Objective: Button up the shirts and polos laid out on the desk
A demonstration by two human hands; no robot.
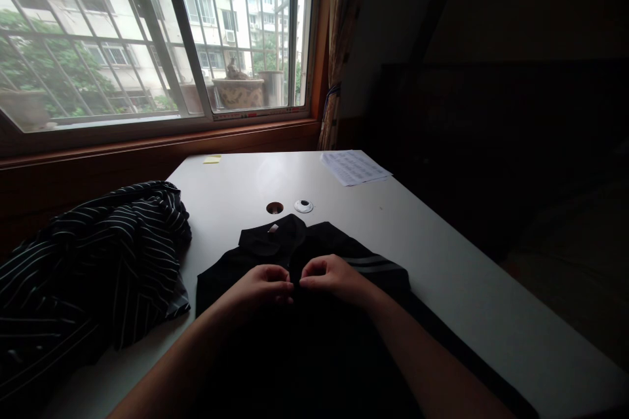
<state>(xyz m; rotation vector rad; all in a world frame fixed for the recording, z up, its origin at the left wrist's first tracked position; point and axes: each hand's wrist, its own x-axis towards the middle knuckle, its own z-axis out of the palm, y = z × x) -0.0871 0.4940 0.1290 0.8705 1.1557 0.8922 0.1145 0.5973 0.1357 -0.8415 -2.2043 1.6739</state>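
Note:
A black collared shirt (304, 353) lies spread on the white table, its collar pointing away from me. A small white label shows inside the collar, and pale stripes cross the sleeve on the right. Just below the collar, my left hand (268, 283) pinches the front opening of the shirt between thumb and fingers. My right hand (331, 278) pinches the cloth right beside it, the fingertips of both hands almost meeting. Whether a button sits between the fingers is too dark and small to tell.
A heap of black-and-white striped cloth (113, 255) sits at the left edge of the white table (472, 275). Toward the back are printed papers (354, 167), a yellow sticky note (212, 159), a cable hole (274, 208) and its round cover (303, 206). Behind is a barred window (147, 39).

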